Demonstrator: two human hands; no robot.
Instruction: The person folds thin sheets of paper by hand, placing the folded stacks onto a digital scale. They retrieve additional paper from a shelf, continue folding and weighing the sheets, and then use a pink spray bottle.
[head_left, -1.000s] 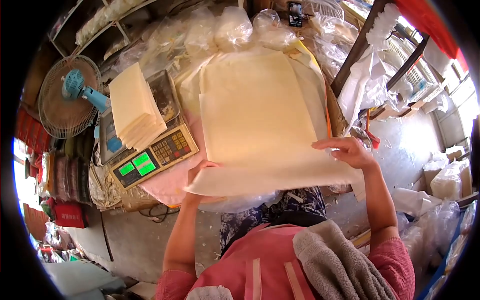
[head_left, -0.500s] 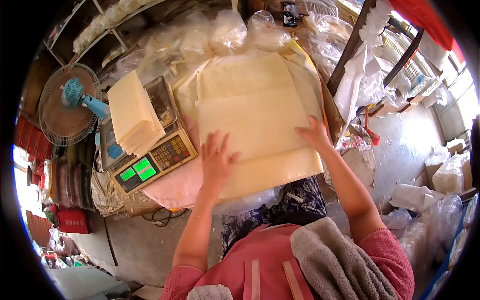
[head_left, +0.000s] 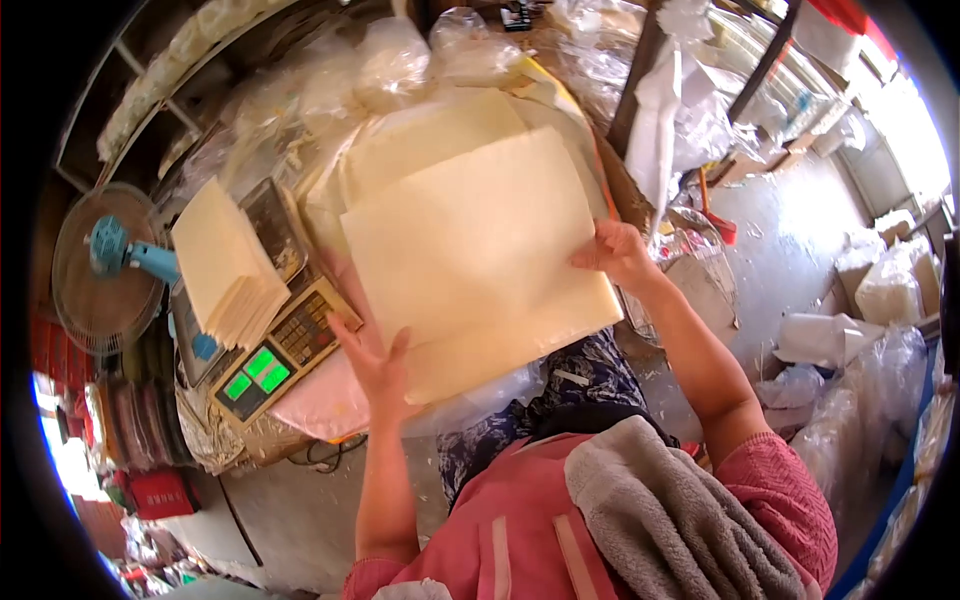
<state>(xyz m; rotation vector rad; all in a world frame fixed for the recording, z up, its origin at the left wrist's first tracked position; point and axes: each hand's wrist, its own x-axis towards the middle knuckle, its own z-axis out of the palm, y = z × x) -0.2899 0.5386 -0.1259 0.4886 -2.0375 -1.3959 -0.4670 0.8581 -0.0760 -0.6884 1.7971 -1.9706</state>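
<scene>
A large pale-yellow sheet [head_left: 470, 230] lies over more sheets of the same kind [head_left: 430, 140] on the table in front of me. Its right edge is pinched between the thumb and fingers of my right hand [head_left: 618, 252]. My left hand [head_left: 372, 362] is at the sheet's lower left edge, fingers spread, between the sheet and the scale's keypad. Along the near side runs a folded-looking band of the yellow material [head_left: 515, 350]. To the left, a folded stack of similar sheets [head_left: 228, 265] rests on a digital scale [head_left: 258, 375] with lit green displays.
A blue-and-grey fan [head_left: 110, 255] stands left of the scale. Filled clear plastic bags [head_left: 390, 65] line the table's far side. A dark post [head_left: 640, 90] rises at the right rear, with a red-handled broom [head_left: 718, 225] beyond it. Wrapped bundles [head_left: 890, 290] sit on the right-hand floor.
My left hand has moved off the sheet to its left edge, fingers spread. My right hand has closed on the right edge, and the top sheet's far edge has shifted away from me. The view has turned.
</scene>
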